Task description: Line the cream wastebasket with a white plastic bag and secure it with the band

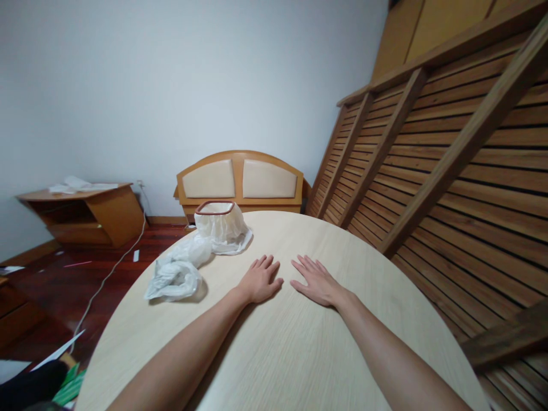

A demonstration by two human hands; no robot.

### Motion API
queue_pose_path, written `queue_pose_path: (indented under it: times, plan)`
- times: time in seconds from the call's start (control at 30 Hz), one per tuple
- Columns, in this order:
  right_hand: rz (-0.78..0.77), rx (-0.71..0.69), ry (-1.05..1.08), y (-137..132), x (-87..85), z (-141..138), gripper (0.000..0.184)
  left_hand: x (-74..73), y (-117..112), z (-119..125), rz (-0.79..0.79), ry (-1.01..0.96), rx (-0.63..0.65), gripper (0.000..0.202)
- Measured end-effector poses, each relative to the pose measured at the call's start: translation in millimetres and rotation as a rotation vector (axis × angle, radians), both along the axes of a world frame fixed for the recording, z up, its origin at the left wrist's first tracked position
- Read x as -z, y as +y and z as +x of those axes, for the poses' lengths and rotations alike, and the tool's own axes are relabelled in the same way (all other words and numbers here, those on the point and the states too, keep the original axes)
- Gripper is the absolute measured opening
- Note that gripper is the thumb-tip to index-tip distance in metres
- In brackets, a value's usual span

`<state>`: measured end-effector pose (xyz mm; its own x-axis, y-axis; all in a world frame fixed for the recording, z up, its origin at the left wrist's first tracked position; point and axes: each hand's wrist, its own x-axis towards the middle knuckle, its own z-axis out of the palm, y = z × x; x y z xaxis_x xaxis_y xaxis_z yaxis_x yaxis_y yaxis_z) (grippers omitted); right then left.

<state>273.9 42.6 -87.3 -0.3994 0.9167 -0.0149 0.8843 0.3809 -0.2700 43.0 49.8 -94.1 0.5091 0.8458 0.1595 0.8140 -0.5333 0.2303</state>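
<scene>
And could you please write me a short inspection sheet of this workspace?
Surface: round, pale wood-grain table.
Job's things: white, brown-rimmed container at the table's far left; crumpled white plastic nearer, whether one piece or more unclear.
Clutter: white papery items on the low cabinet; pale strip on the floor; green striped item at lower left.
Hands: left hand and right hand palm down on the table, apart, holding nothing.
Cables: white cable winding across the floor.
Surroundings: headboard beyond the table; slatted wooden frame at right.
</scene>
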Motion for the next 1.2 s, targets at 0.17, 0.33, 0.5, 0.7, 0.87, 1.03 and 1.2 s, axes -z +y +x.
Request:
queue_pose_path:
  times: [0.17,0.33,0.5,0.7,0.87,1.03,1.2]
  plan:
    - [-0.022,-0.002,-0.025,-3,-1.7,-2,0.086,-0.9,-1,1,0.013,-0.002,-0.009,0.052]
    - [0.004,0.002,-0.028,-5,-2.3,0,0.086,-6.4,-1,3,0.044,-0.011,-0.015,0.049]
    - [-0.002,-0.003,-0.018,-5,-2.9,0,0.086,-11.4,0,-1,0.082,-0.030,-0.029,0.041]
    - [0.007,0.001,-0.019,-6,-5.4,-1,0.085,-14.0,1,-6,0.130,-0.026,-0.083,0.033]
    - [0.004,0.010,-0.010,-10,-8.6,1,0.085,-28.3,10,-15,0.201,0.021,-0.101,0.026]
    - [0.007,0.002,0.006,-13,-7.2,4,0.086,-67.7,36,-40,0.330,0.054,-0.172,0.029]
    - [0.016,0.002,0.003,-14,-7.0,5,0.086,-103.1,53,-69,0.483,0.070,-0.272,0.032]
